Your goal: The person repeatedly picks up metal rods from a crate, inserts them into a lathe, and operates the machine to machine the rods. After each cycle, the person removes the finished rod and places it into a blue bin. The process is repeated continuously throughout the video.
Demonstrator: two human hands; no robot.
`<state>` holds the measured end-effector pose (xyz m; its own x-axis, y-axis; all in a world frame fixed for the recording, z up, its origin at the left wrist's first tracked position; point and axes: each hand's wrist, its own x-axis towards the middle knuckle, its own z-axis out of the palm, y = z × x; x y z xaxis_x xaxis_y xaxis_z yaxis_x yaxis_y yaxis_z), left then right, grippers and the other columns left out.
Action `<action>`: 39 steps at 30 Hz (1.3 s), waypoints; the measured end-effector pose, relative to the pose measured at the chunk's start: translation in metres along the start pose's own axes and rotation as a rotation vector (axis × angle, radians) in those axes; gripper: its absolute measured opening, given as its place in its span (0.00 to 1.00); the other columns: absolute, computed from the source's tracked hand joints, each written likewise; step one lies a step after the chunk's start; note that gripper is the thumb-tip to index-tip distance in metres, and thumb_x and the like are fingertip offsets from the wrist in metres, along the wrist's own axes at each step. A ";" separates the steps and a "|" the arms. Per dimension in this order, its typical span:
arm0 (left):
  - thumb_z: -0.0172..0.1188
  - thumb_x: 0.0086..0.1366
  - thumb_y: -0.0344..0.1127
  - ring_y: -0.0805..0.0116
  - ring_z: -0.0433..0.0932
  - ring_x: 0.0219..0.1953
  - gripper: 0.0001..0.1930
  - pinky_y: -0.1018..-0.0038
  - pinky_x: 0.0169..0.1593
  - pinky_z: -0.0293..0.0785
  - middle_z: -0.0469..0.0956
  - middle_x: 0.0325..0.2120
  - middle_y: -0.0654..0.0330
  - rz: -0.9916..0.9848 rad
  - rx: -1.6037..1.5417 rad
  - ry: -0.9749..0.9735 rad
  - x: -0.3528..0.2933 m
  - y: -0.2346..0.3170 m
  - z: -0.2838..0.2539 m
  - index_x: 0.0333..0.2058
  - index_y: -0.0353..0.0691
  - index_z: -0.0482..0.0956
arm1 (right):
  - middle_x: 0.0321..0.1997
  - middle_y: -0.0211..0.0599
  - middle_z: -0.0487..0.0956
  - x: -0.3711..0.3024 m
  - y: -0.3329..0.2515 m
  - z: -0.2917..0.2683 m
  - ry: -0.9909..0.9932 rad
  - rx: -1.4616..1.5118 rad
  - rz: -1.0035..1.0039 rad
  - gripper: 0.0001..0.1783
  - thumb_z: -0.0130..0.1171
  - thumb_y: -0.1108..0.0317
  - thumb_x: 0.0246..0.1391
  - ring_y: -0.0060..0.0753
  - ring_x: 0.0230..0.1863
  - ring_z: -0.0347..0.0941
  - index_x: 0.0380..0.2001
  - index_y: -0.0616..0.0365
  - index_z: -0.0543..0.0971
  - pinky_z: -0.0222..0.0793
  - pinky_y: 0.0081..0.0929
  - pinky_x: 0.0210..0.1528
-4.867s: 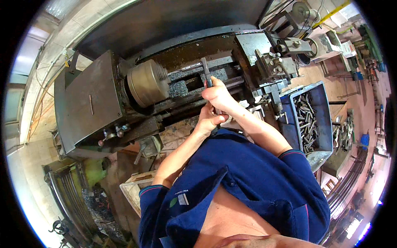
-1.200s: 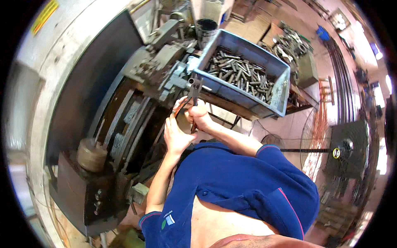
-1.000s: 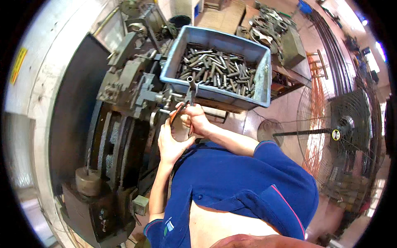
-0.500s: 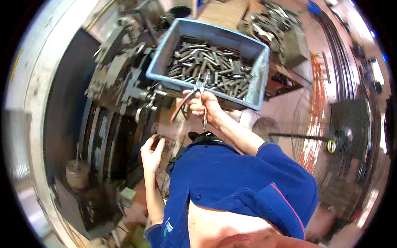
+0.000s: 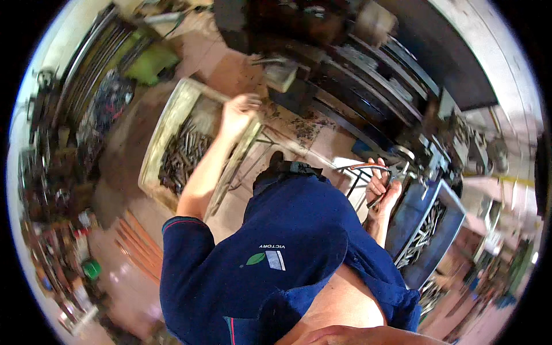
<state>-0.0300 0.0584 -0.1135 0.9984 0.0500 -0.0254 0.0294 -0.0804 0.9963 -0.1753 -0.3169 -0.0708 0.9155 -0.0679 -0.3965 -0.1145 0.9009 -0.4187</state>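
Note:
My right hand is wrapped round a pair of pliers with reddish-orange grips, beside the near corner of a blue bin. Short metal rods lie heaped in that bin. Out to the left, my left arm reaches over a pale yellowish bin that holds more short dark metal pieces. My left hand hangs above the far right part of this bin. Its fingers look curled but are smeared by motion, so whether anything is in them does not show.
A dark lathe-like machine spans the far right. Copper-coloured bars lie at the left. A yellow-green container stands at the far left. Dark debris covers part of the tiled floor.
My view has turned left, so the blue bin now sits at the right and the pale bin has appeared. My left hand has swung out over the pale bin. The pliers stay in my right hand.

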 end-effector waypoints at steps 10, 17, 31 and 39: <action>0.56 0.45 0.31 0.62 0.77 0.31 0.12 0.72 0.39 0.71 0.78 0.24 0.51 -0.342 0.666 0.138 -0.030 -0.108 -0.217 0.31 0.34 0.78 | 0.56 0.57 0.63 0.047 0.049 0.041 0.012 -0.180 0.172 0.37 0.57 0.53 0.41 0.09 0.13 0.54 0.51 0.69 0.62 0.55 0.06 0.16; 0.57 0.47 0.38 0.54 0.75 0.39 0.15 0.63 0.43 0.72 0.76 0.35 0.51 -0.454 1.201 -0.182 -0.022 -0.164 -0.199 0.35 0.41 0.77 | 0.55 0.58 0.63 0.045 0.072 0.051 0.076 -0.202 0.160 0.36 0.58 0.53 0.42 0.09 0.13 0.53 0.50 0.69 0.64 0.54 0.05 0.16; 0.56 0.48 0.35 0.55 0.77 0.37 0.11 0.65 0.39 0.74 0.78 0.33 0.50 -0.493 1.439 -0.335 -0.024 -0.145 -0.175 0.30 0.36 0.78 | 0.49 0.53 0.69 0.048 0.059 0.031 0.069 -0.221 0.215 0.28 0.51 0.58 0.44 0.13 0.14 0.52 0.46 0.66 0.66 0.51 0.10 0.16; 0.57 0.53 0.32 0.70 0.74 0.14 0.10 0.80 0.20 0.69 0.74 0.15 0.58 -0.426 0.171 0.308 -0.039 -0.061 -0.183 0.29 0.29 0.73 | 0.47 0.53 0.71 0.070 0.055 0.060 -0.118 -0.437 0.363 0.21 0.49 0.60 0.50 0.13 0.11 0.49 0.44 0.64 0.68 0.46 0.12 0.11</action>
<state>-0.0799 0.2440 -0.1587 0.8371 0.4007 -0.3724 0.4605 -0.1486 0.8751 -0.0946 -0.2459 -0.0724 0.8216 0.2833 -0.4947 -0.5551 0.5949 -0.5813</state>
